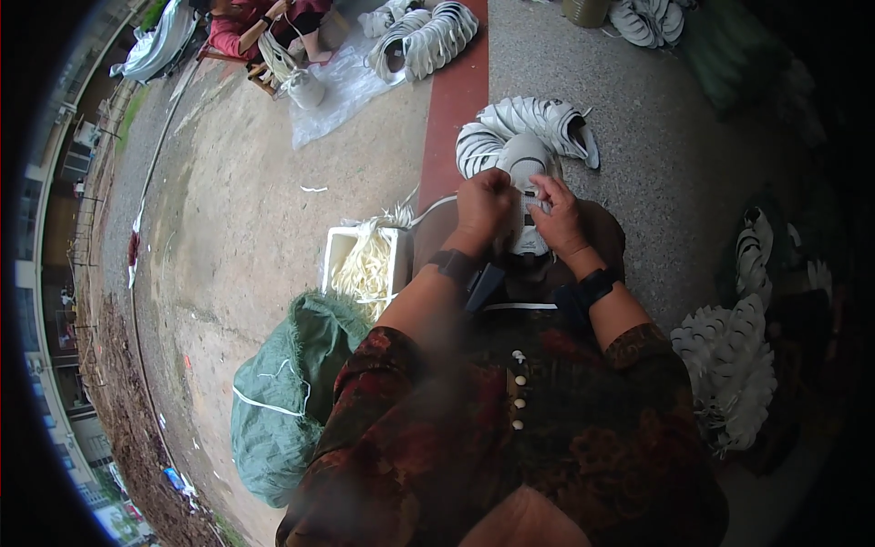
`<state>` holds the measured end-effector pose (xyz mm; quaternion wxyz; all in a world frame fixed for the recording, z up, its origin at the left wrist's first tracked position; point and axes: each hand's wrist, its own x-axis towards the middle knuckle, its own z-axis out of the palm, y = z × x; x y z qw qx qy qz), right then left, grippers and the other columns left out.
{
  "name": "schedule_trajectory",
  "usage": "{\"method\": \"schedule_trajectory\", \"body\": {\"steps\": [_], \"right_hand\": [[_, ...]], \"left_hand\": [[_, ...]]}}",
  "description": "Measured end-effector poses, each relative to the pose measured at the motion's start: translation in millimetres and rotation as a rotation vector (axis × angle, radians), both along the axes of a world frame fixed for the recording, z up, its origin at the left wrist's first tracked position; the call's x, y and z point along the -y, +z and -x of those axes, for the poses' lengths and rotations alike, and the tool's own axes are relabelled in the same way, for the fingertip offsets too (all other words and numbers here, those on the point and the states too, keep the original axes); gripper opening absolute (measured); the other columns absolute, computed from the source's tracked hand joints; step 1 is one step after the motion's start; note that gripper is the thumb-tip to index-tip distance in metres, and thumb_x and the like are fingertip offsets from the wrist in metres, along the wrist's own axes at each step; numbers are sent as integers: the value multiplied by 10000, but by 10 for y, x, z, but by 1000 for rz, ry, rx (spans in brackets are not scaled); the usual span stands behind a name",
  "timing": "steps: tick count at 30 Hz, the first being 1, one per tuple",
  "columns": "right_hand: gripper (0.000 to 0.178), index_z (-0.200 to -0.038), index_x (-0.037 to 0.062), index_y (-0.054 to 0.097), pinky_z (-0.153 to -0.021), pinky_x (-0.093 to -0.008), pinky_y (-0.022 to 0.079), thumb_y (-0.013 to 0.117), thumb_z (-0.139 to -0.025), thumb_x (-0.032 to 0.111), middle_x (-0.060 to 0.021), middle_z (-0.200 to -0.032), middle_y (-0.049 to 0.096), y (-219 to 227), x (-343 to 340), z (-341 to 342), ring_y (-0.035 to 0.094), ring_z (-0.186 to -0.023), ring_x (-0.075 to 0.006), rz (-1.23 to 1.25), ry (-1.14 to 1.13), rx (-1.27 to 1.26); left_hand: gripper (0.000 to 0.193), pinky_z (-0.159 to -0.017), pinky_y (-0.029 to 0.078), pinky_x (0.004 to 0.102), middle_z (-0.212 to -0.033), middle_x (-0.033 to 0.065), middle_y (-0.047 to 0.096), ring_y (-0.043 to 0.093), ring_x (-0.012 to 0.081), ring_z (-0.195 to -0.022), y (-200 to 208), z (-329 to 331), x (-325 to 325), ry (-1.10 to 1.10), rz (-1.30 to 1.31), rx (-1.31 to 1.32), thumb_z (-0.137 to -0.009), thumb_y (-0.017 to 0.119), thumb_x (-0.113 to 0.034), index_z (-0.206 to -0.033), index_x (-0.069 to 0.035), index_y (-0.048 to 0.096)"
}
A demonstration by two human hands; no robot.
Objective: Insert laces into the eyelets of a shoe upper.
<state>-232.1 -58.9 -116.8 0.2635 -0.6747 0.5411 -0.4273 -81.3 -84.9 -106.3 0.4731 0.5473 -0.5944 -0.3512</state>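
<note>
A pale grey and white shoe upper (526, 157) lies over my brown-covered lap (602, 239), its toe pointing away from me. My left hand (486, 208) is closed at the upper's left side, fingertips pinched. A white shoelace (432, 211) runs to it from a box on the left; its end within the fingers is hidden. On the right side of the upper, my right hand (560, 219) has thumb and forefinger apart beside the lace holes. Just beyond the toe, a curved row of nested white uppers (538, 117) rests.
To my left stand a white foam box (401, 260) of cream laces (365, 272) and a green woven sack (290, 401). More stacked uppers (729, 365) lie at right. At the far left, a seated person (246, 32) works near a plastic sheet (342, 105) and further uppers (428, 41).
</note>
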Motion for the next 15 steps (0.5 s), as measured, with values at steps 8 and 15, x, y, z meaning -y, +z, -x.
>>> {"method": "schedule_trajectory", "body": {"steps": [8, 15], "right_hand": [[225, -844, 38, 577, -720, -380, 457, 594, -642, -60, -135, -867, 532, -5, -55, -49, 553, -825, -310, 272, -18, -118], [119, -784, 32, 585, -722, -391, 461, 606, -680, -21, -143, -821, 543, -40, 18, -82, 557, -813, -321, 206, -52, -141]], "left_hand": [[116, -614, 502, 342, -702, 148, 651, 649, 276, -646, -27, -74, 149, -108, -121, 188, -657, 695, -105, -745, -40, 660], [161, -610, 503, 370, -680, 142, 648, 642, 280, -637, -56, 20, 33, -24, -17, 347, -679, 701, -154, -698, -7, 639]]}}
